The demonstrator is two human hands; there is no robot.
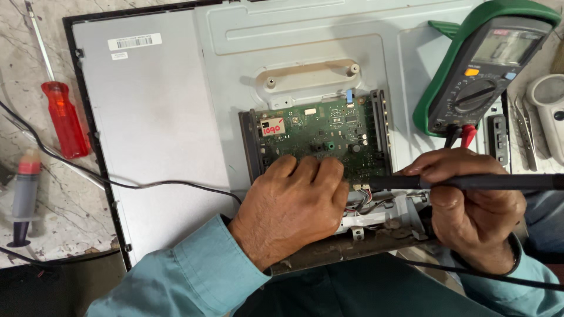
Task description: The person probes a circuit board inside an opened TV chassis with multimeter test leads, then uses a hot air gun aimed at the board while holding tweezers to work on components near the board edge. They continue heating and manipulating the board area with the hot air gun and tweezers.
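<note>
A green circuit board (pixel 329 132) is mounted on the grey metal back of a flat display panel (pixel 170 129). My left hand (pixel 291 205) rests as a closed fist on the board's near edge; whether it holds anything is hidden. My right hand (pixel 470 208) grips a thin black test probe (pixel 405 182) whose tip points left at a small connector with coloured wires (pixel 364 202) at the board's lower right corner. A green-cased multimeter (pixel 487 64) lies on the panel at the upper right, with red and black leads plugged in.
A red-handled screwdriver (pixel 63 117) and a small syringe-like tube with a red cap (pixel 24 196) lie on the marble surface at the left. A black cable (pixel 117 183) crosses the panel. Tweezers (pixel 524 132) and a white round tool (pixel 549 103) sit at the right edge.
</note>
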